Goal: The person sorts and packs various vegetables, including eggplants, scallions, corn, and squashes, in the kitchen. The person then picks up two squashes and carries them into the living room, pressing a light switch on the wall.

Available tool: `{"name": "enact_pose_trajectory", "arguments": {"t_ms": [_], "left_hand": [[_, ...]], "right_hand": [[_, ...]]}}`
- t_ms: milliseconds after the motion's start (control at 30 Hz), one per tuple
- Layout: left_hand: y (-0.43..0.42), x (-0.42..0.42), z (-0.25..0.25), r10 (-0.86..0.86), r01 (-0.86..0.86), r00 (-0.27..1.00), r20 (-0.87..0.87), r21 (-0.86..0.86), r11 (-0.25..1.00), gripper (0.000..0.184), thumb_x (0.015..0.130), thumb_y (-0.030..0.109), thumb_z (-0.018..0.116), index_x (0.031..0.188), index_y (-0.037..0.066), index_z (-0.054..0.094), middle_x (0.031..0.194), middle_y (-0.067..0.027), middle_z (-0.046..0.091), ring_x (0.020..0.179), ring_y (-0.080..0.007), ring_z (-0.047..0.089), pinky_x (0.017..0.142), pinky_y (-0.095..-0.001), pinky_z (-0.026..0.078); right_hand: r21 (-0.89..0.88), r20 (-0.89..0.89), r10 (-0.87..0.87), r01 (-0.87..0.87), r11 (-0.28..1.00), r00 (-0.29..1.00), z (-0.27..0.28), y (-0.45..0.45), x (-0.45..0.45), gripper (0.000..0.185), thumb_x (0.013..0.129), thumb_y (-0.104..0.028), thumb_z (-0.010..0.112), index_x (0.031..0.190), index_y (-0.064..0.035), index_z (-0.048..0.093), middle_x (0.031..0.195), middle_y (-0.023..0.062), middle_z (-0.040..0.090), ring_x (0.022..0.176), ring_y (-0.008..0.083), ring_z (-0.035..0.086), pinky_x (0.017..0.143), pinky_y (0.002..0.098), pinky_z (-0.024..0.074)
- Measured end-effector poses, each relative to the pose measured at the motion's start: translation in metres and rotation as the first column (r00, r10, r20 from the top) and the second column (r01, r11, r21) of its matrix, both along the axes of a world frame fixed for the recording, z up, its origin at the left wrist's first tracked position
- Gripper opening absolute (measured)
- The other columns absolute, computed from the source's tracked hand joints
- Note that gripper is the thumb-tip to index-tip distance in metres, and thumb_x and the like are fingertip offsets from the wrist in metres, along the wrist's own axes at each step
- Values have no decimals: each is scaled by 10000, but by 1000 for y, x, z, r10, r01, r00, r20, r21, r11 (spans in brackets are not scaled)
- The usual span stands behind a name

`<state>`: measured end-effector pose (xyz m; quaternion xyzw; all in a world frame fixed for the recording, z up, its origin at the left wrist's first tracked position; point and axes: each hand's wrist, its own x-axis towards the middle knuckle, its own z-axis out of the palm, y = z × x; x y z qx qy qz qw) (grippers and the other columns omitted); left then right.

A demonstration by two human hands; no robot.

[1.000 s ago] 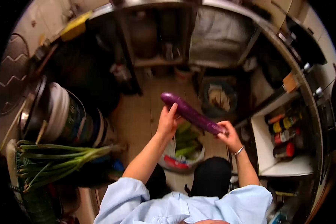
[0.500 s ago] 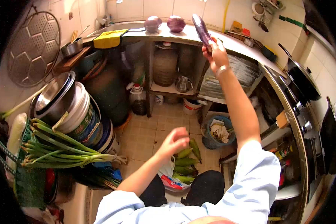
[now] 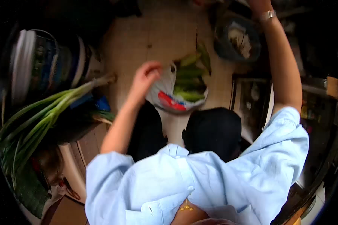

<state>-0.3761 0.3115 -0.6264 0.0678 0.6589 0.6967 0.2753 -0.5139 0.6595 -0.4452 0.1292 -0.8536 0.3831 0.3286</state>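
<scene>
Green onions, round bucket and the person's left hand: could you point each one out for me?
Green onions (image 3: pixel 68 96): head view, on the stems.
Round bucket (image 3: pixel 222 48): head view, on its side wall.
Left hand (image 3: pixel 144 76): head view, middle of the hand.

Green corn ears (image 3: pixel 190 83) in white bag (image 3: pixel 162 87)

The shirt (image 3: pixel 157 180) is pale blue, trousers (image 3: pixel 214 129) black, bracelet (image 3: pixel 267 15) silver, pendant (image 3: pixel 186 207) gold.

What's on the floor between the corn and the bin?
Nothing I can see: just bare tiled floor between the corn and the bin, in the head view.
</scene>
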Motion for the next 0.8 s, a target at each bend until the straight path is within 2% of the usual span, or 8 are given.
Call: {"name": "enact_pose_trajectory", "arguments": {"t_ms": [100, 267, 367, 433, 533, 600, 667, 800], "left_hand": [[6, -45, -32, -65, 54, 996, -60, -162, 985, 338, 871, 126, 521, 1183, -6, 528, 1149, -123, 571, 1054, -216, 547, 886, -331, 442], [61, -93, -134, -436, 217, 877, -204, -641, 736, 400, 835, 224, 574, 1151, -21, 548, 1161, -170, 572, 1064, -282, 560, 866, -360, 463], [98, -88, -180, -568, 198, 817, -101, -875, 441, 469, 748, 321, 648, 1079, -7, 591, 1121, -177, 602, 1037, -298, 584, 849, -379, 474], [124, -75, -168, -523, 247, 842, 132, -957, 155, 503, 730, 383, 660, 1054, 3, 595, 1127, -177, 598, 1044, -312, 581, 850, -390, 477], [120, -55, -174, -608, 212, 784, 123, -975, 75, 492, 727, 414, 662, 1017, 22, 595, 1112, -175, 603, 1030, -323, 587, 849, -402, 484], [109, -51, -186, -629, 150, 776, 46, -982, 113, 394, 773, 358, 629, 982, 26, 595, 1072, -179, 609, 975, -336, 596, 806, -427, 483], [105, -51, -184, -566, 74, 823, -53, -977, 200, 337, 802, 293, 608, 993, 17, 589, 1017, -193, 619, 916, -351, 603, 767, -440, 476], [80, -61, -206, -243, -82, 938, -245, -842, 533, 254, 814, 245, 552, 865, 26, 671, 854, -182, 651, 813, -332, 619, 719, -408, 479]], "right_hand": [[-5, 394, -19, 23, 1000, 919, -159, 51, 111, 265, 905, -146, 490, 1136, -34, 551, 1056, 123, 614, 927, 208, 603, 784, 326, 484], [-67, 882, -56, 244, 967, 467, -389, 89, 274, 362, 906, -233, 495, 1211, -40, 527, 1140, 146, 590, 1063, 288, 562, 906, 349, 438], [27, 956, -123, 338, 941, 268, -402, 58, 280, 443, 908, -266, 492, 1286, -41, 455, 1249, 166, 516, 1138, 311, 506, 949, 379, 414], [239, 842, -365, 333, 912, 397, -421, 44, 248, 484, 886, -246, 533, 1292, -6, 422, 1226, 201, 509, 1085, 336, 525, 904, 385, 436], [398, 694, -514, 326, 858, 505, -451, 42, 195, 558, 873, -253, 557, 1316, 23, 361, 1278, 251, 432, 1142, 357, 471, 920, 413, 428], [287, 921, -349, 304, 908, 172, -433, 45, 136, 584, 870, -260, 565, 1333, 16, 340, 1289, 252, 419, 1167, 356, 446, 940, 415, 416], [228, 964, -257, 276, 934, 73, -441, 43, 119, 602, 869, -266, 570, 1342, 16, 326, 1294, 253, 413, 1176, 356, 438, 948, 416, 411], [-206, 915, 99, 243, 948, 391, -446, 78, 144, 600, 878, -271, 564, 1341, 24, 322, 1299, 246, 412, 1173, 349, 441, 954, 412, 401]]}}
